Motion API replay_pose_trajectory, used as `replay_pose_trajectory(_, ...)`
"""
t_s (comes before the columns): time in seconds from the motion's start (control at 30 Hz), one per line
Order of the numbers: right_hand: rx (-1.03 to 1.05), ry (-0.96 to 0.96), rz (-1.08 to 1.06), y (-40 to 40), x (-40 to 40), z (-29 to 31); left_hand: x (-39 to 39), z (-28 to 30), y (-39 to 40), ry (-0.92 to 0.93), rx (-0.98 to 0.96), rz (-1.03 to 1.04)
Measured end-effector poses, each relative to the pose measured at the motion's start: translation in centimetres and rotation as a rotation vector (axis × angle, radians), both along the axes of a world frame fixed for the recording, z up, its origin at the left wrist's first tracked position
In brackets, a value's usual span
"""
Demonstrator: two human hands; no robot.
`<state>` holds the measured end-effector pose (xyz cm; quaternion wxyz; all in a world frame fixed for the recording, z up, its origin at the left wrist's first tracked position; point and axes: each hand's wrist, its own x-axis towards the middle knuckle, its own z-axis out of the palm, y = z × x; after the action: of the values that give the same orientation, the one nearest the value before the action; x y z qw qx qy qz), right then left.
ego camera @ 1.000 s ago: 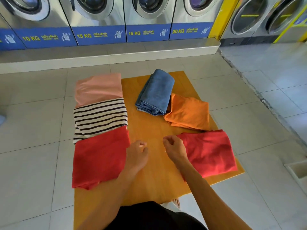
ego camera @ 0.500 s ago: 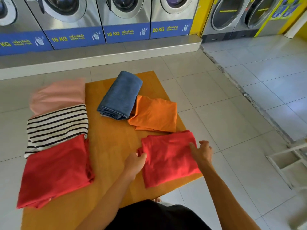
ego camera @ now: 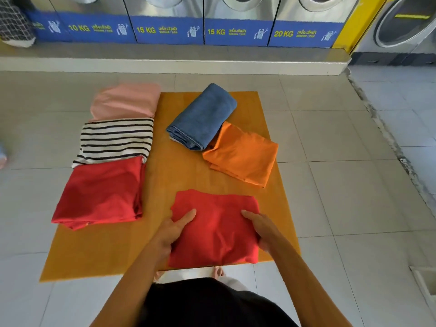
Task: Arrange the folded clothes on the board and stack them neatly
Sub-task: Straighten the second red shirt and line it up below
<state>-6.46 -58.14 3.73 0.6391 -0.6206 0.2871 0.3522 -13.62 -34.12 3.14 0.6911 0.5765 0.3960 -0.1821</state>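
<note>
A wooden board (ego camera: 179, 175) lies on the tiled floor. At its near edge a folded red garment (ego camera: 219, 230) is gripped at both sides: my left hand (ego camera: 173, 230) on its left edge, my right hand (ego camera: 262, 228) on its right edge. Behind it lie a folded orange garment (ego camera: 243, 154) and folded blue jeans (ego camera: 203, 118), which overlap the orange one's far corner. Along the board's left edge sit a larger red garment (ego camera: 101, 194), a black-and-white striped one (ego camera: 115, 141) and a pink one (ego camera: 125, 102), in a row and overlapping.
A row of washing machines (ego camera: 238, 20) on a raised step (ego camera: 165, 60) stands beyond the board. My bare foot (ego camera: 218, 271) shows at the board's near edge. A white frame (ego camera: 424, 279) sits on the floor at right.
My hands went from fists over the board's middle to the small red garment's sides and slid it toward the board's middle. The camera swung right, then back left.
</note>
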Motion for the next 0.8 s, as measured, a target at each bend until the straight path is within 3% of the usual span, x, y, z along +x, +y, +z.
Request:
replay_pose_trajectory(0.13,0.064,-0.042,0.179,6.0,-1.8,-0.4,-5.1,1.1,5.2,0.008,-0.028,0.128)
replay_pose_trajectory(0.33,0.086,-0.100,0.466,15.5,-5.8,-1.0,-13.1,2.5,13.4,0.033,0.165,0.278)
replay_pose_trajectory(0.63,0.081,0.112,0.528,25.1,-10.1,-0.1,-17.1,1.6,21.7,0.065,0.396,0.320)
replay_pose_trajectory(0.8,-0.073,-0.107,0.453,28.7,-10.6,-2.1,-16.2,-0.8,24.8,0.080,0.523,0.256)
